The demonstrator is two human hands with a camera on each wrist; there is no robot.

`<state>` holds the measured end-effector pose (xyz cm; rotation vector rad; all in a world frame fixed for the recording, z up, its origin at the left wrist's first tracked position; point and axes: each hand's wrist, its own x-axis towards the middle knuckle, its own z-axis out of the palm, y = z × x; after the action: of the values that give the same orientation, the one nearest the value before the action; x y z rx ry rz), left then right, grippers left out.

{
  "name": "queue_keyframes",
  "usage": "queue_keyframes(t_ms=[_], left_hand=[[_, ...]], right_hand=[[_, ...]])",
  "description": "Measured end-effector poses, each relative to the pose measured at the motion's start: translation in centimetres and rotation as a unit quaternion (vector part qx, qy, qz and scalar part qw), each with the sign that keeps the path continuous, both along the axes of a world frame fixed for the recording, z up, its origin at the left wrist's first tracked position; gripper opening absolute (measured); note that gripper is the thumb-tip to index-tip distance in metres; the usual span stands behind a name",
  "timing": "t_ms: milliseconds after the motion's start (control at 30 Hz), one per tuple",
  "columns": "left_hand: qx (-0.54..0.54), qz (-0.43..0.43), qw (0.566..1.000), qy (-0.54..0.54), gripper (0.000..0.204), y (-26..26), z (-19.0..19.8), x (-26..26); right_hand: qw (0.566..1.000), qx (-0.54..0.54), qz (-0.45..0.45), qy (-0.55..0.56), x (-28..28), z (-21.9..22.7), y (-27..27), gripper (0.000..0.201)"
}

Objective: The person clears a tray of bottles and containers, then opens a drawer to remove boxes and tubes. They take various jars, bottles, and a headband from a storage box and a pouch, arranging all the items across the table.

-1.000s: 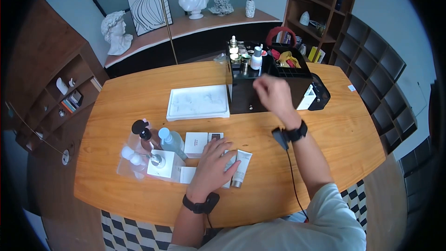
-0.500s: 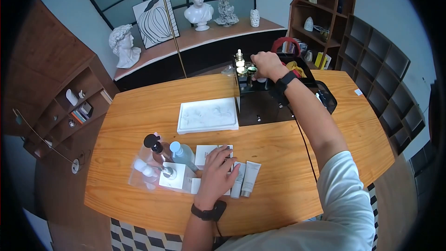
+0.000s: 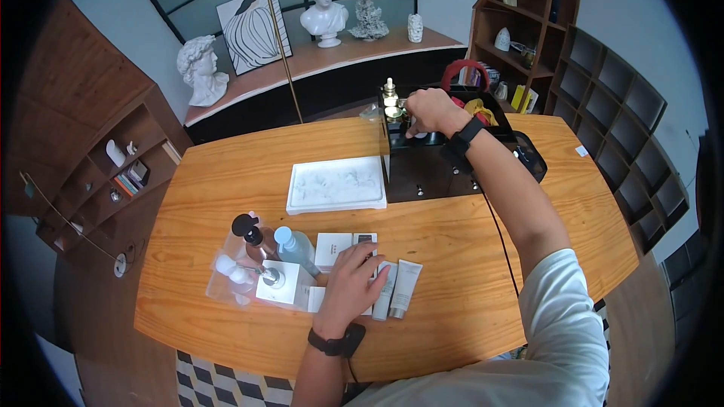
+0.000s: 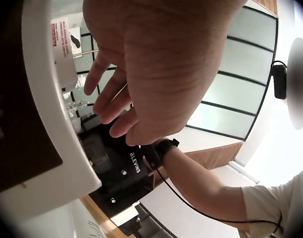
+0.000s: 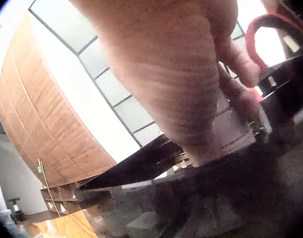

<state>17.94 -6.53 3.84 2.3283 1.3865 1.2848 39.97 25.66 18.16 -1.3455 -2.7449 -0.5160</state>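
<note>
My right hand [image 3: 437, 110] is over the top tray of the black organizer [image 3: 422, 173], its fingers curled around a white bottle [image 5: 233, 131] in the right wrist view. The hand hides most of that bottle in the head view. Gold-topped bottles [image 3: 391, 98] stand just left of the hand. My left hand [image 3: 349, 286] lies over small white boxes [image 3: 332, 249], fingers slightly bent and apart, holding nothing visible; its palm side fills the left wrist view. Two pale tubes [image 3: 406, 286] lie beside its thumb.
A white marbled tray [image 3: 336, 185] lies left of the organizer. Near the left hand, pump bottles [image 3: 296, 247] and a white box-shaped dispenser [image 3: 285, 283] stand in a clear holder. Coloured items fill the organizer's right section. A black cable trails from the right wrist.
Over the past second my right hand has moved forward from the organizer's front edge onto its top tray and closed around the white bottle. The left hand has stayed over the boxes.
</note>
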Motion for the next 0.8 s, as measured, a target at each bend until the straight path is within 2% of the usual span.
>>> queue_keyframes(t_ms=[100, 300, 333, 433, 633, 667, 767, 800], left_hand=[[-0.001, -0.006, 1.000, 0.001, 0.015, 0.1, 0.1, 0.1], [0.001, -0.005, 1.000, -0.005, 0.015, 0.0, 0.2, -0.1], [0.002, -0.007, 1.000, -0.006, 0.015, 0.0, 0.2, 0.0], [0.003, -0.014, 1.000, 0.005, 0.015, -0.1, 0.4, 0.2], [0.003, -0.006, 1.000, -0.003, 0.017, -0.1, 0.3, -0.2], [0.002, -0.006, 1.000, -0.007, 0.017, -0.2, 0.3, -0.2], [0.001, -0.005, 1.000, -0.012, 0.017, -0.2, 0.5, -0.1], [-0.001, -0.006, 1.000, -0.009, 0.017, -0.1, 0.5, -0.1]], right_hand=[[0.998, 0.003, -0.029, 0.054, -0.5, -0.6, 0.4, 0.054], [0.997, -0.001, -0.068, -0.022, -0.9, 0.5, -1.4, 0.062], [0.998, 0.007, -0.064, 0.009, -0.7, 0.1, -1.3, 0.070], [0.998, -0.006, -0.035, 0.045, -0.2, 0.0, -0.5, 0.072], [0.993, -0.096, 0.016, 0.061, -0.6, 0.6, 1.4, 0.068], [0.991, -0.113, -0.001, 0.073, -1.0, 0.5, 1.3, 0.066], [0.988, -0.092, 0.056, 0.106, -1.9, -0.4, 1.0, 0.064], [0.992, -0.086, 0.039, 0.081, -2.3, -0.7, 1.1, 0.065]])
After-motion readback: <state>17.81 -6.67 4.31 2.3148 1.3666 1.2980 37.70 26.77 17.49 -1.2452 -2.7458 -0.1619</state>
